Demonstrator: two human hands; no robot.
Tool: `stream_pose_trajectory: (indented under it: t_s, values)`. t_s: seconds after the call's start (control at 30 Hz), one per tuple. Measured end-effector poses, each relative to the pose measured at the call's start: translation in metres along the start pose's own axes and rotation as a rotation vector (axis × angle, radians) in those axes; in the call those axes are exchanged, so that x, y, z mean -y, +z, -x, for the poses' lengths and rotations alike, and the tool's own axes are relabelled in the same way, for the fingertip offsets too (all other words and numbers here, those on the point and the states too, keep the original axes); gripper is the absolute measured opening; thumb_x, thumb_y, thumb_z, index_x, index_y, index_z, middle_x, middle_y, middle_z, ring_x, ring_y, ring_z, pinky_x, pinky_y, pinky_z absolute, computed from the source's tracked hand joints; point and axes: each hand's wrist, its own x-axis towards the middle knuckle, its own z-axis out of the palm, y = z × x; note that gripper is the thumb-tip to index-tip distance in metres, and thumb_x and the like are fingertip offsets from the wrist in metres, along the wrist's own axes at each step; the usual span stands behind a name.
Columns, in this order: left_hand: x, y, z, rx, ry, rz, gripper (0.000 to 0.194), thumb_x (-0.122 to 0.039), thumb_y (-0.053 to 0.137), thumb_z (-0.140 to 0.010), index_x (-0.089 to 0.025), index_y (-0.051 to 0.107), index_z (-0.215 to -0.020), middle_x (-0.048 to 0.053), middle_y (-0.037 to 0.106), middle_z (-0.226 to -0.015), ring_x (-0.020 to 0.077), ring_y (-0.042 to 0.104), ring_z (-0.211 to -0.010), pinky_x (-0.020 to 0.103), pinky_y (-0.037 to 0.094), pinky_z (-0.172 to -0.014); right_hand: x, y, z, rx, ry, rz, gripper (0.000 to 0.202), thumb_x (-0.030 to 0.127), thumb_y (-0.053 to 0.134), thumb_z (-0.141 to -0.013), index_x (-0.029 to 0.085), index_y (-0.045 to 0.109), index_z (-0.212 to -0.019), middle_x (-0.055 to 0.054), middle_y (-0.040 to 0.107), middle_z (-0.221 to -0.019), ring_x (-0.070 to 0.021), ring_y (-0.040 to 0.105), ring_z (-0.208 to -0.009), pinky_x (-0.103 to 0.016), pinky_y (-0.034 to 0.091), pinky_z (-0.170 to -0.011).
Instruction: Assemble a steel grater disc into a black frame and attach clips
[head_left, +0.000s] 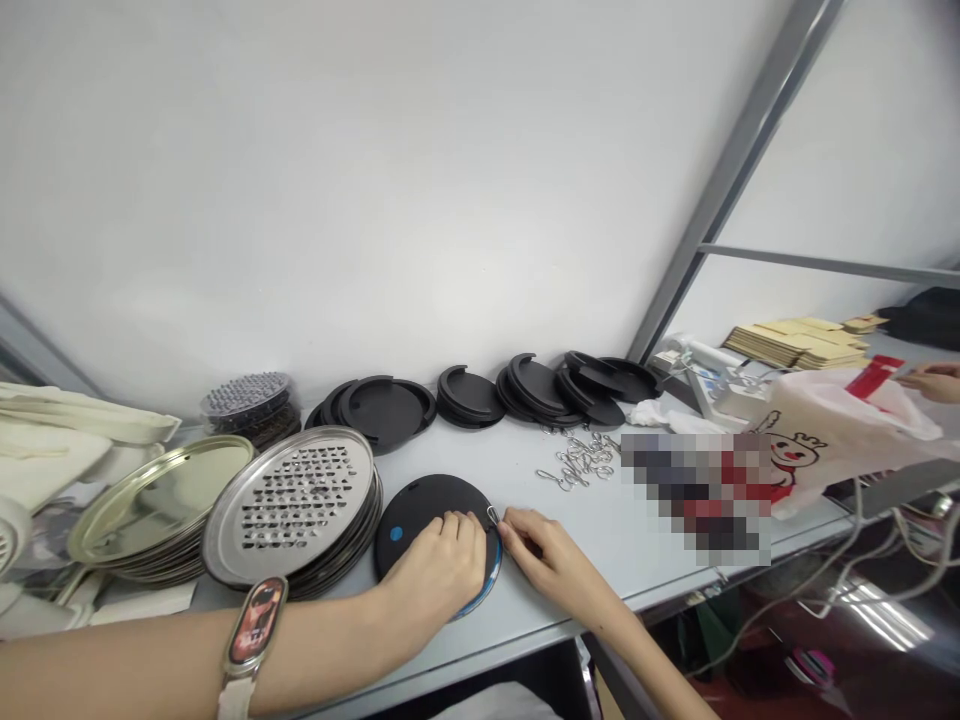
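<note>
A black round disc (pixel 427 500) with a blue dot and a blue strip along its lower right rim lies on the grey table. My left hand (pixel 442 555), a smart band on its wrist, presses on the disc with fingers bent and together; the fingertips are partly hidden. At the disc's right edge, my right hand (pixel 536 548) pinches a small metal snap hook (pixel 493 514) between thumb and forefinger. Whether the hook is joined to the disc cannot be made out. More metal snap hooks (pixel 577 462) lie loose behind my right hand.
Left of the disc are stacks of perforated metal discs (pixel 289 520) and plain metal discs (pixel 150 510). Several black round trays (pixel 386 408) line the wall. To the right stand a plastic bag (pixel 817 430), pale flat pieces (pixel 795 345), cables and another person's hand (pixel 934 382).
</note>
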Motion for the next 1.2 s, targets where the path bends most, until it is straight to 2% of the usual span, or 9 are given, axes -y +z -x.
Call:
stream_pose_trajectory:
  t_s: [0.2, 0.33, 0.53, 0.67, 0.77, 0.87, 1.03, 1.1, 1.2]
  values:
    - [-0.006, -0.003, 0.002, 0.012, -0.086, 0.050, 0.030, 0.004, 0.037, -0.083, -0.007, 0.060, -0.099, 0.011, 0.063, -0.087, 0.0205, 0.058, -0.075, 0.032, 0.046, -0.066, 0.002, -0.001, 0.000, -0.026, 0.022, -0.019, 0.030, 0.027, 0.037, -0.096, 0.021, 0.036, -0.067, 0.005, 0.040, -0.062, -0.0125, 0.040, -0.060, -0.023, 0.032, -0.056]
    - [-0.010, -0.008, 0.002, -0.009, -0.119, 0.057, 0.024, 0.004, 0.040, -0.081, -0.008, 0.059, -0.092, 0.010, 0.060, -0.081, 0.0213, 0.056, -0.075, 0.033, 0.045, -0.067, 0.002, -0.001, 0.000, -0.039, 0.031, -0.052, 0.029, 0.029, 0.035, -0.097, 0.021, 0.038, -0.070, 0.005, 0.039, -0.063, -0.0121, 0.039, -0.059, -0.023, 0.032, -0.056]
    - [-0.015, -0.006, -0.005, -0.004, -0.166, 0.069, 0.021, 0.004, 0.045, -0.076, -0.008, 0.059, -0.085, 0.009, 0.057, -0.074, 0.0219, 0.055, -0.070, 0.031, 0.044, -0.061, 0.002, 0.000, 0.000, -0.079, 0.080, -0.080, 0.030, 0.032, 0.035, -0.097, 0.021, 0.035, -0.069, 0.007, 0.034, -0.060, -0.0114, 0.034, -0.056, -0.023, 0.029, -0.054]
    - [-0.015, -0.010, -0.013, 0.011, -0.241, 0.126, 0.016, 0.000, 0.047, -0.079, -0.009, 0.059, -0.084, 0.008, 0.055, -0.073, 0.0208, 0.053, -0.068, 0.031, 0.042, -0.061, 0.004, 0.000, 0.000, -0.090, 0.087, -0.081, 0.030, 0.032, 0.036, -0.096, 0.022, 0.034, -0.068, 0.007, 0.033, -0.060, -0.0113, 0.032, -0.056, -0.023, 0.028, -0.053]
    - [-0.010, -0.016, -0.016, 0.026, -0.253, 0.175, 0.015, -0.007, 0.051, -0.080, -0.009, 0.059, -0.092, 0.008, 0.056, -0.078, 0.0220, 0.053, -0.072, 0.034, 0.043, -0.065, 0.005, -0.001, 0.000, -0.079, 0.087, -0.048, 0.030, 0.033, 0.036, -0.095, 0.022, 0.034, -0.067, 0.007, 0.034, -0.060, -0.0114, 0.034, -0.055, -0.022, 0.028, -0.053]
    - [-0.005, -0.017, -0.014, -0.017, -0.265, 0.248, 0.029, -0.012, 0.048, -0.084, -0.007, 0.053, -0.113, 0.010, 0.057, -0.091, 0.0248, 0.053, -0.082, 0.037, 0.044, -0.072, 0.005, -0.001, -0.001, -0.069, 0.079, -0.014, 0.031, 0.033, 0.036, -0.095, 0.022, 0.033, -0.067, 0.006, 0.035, -0.059, -0.0115, 0.035, -0.055, -0.022, 0.029, -0.052]
    - [0.000, -0.011, -0.009, -0.081, -0.187, 0.490, 0.043, -0.009, 0.039, -0.088, -0.009, 0.039, -0.131, 0.012, 0.055, -0.115, 0.0247, 0.051, -0.101, 0.038, 0.042, -0.085, 0.002, -0.001, -0.002, -0.073, 0.055, -0.002, 0.029, 0.031, 0.037, -0.095, 0.021, 0.037, -0.067, 0.006, 0.038, -0.060, -0.0115, 0.036, -0.056, -0.023, 0.031, -0.053]
    - [0.001, -0.010, -0.010, -0.102, -0.168, 0.585, 0.048, -0.007, 0.037, -0.088, -0.011, 0.033, -0.136, 0.012, 0.052, -0.125, 0.0235, 0.049, -0.107, 0.038, 0.040, -0.090, 0.001, -0.001, -0.002, -0.057, 0.062, -0.022, 0.028, 0.031, 0.037, -0.095, 0.021, 0.039, -0.069, 0.005, 0.040, -0.062, -0.0116, 0.037, -0.057, -0.023, 0.031, -0.054]
    - [0.006, -0.010, -0.012, -0.130, -0.173, 0.716, 0.044, -0.009, 0.038, -0.090, -0.015, 0.037, -0.133, 0.010, 0.053, -0.125, 0.0217, 0.048, -0.110, 0.037, 0.039, -0.093, -0.002, -0.001, -0.001, -0.037, 0.071, -0.060, 0.029, 0.031, 0.039, -0.095, 0.020, 0.038, -0.068, 0.006, 0.037, -0.060, -0.0112, 0.035, -0.056, -0.023, 0.029, -0.054]
